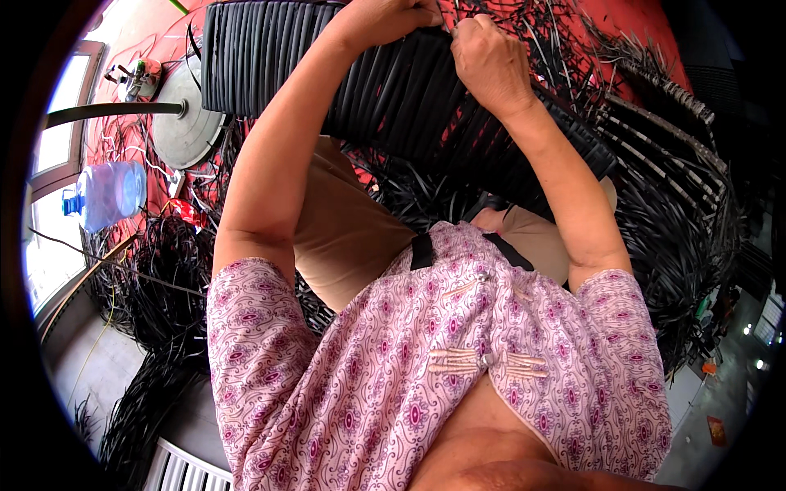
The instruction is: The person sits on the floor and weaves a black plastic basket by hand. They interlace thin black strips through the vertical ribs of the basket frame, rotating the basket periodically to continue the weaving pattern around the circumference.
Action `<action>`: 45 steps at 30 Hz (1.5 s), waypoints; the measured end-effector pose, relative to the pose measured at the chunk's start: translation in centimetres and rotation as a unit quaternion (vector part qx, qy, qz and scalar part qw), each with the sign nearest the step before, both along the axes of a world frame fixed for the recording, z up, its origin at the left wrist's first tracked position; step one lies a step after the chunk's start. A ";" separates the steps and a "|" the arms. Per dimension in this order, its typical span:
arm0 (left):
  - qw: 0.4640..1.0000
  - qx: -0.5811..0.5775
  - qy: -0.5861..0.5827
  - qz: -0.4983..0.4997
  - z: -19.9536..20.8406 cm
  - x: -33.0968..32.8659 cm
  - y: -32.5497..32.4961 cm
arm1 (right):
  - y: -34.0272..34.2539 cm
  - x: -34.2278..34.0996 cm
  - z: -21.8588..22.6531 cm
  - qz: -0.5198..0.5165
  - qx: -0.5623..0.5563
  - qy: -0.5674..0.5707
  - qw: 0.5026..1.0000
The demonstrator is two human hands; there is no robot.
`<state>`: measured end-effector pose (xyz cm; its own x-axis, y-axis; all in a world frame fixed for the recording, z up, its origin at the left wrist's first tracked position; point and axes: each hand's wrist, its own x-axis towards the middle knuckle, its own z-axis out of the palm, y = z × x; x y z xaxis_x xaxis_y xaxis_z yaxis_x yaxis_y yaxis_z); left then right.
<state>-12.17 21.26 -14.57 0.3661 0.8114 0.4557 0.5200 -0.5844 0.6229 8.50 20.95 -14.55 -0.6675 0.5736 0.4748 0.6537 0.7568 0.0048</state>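
Observation:
A long panel of black flat strips (262, 49), wound side by side over a frame, lies across my lap. My left hand (385, 20) is at its far edge with the fingers closed in a pinch. Close to its right, my right hand (494, 67) is curled over the same edge, knuckles up, thumb and fingers pressed together. Between the two hands there is a narrow gap with dark material in it. What each hand pinches is too small and too hidden to make out. Toward the right end of the panel, red shows through gaps between the strips.
Loose black strips (671, 225) lie heaped to the right, and a dark bundle (164, 393) hangs at the left. A blue water jug (115, 195) lies near a round grey base (184, 123) with a pole. Red floor (639, 24) shows beyond, littered with strips.

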 end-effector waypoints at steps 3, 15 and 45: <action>0.999 0.004 0.034 0.021 -0.9 0.3 0.7 | -0.2 -0.1 0.5 -0.014 -0.026 -0.002 1.000; 0.996 -0.066 0.066 0.018 -3.1 -0.6 2.0 | 2.8 0.9 3.3 0.053 -0.335 -0.004 0.941; 0.979 -0.200 0.040 -0.032 0.7 -0.4 1.1 | 2.9 0.3 0.9 -0.061 -0.639 0.263 0.720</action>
<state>-12.58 22.32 -13.90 0.4428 0.8935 0.0742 0.5477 -0.3351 0.7666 8.76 23.88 -13.67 -0.4959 0.8061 -0.3229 0.3720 -0.1388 -0.9178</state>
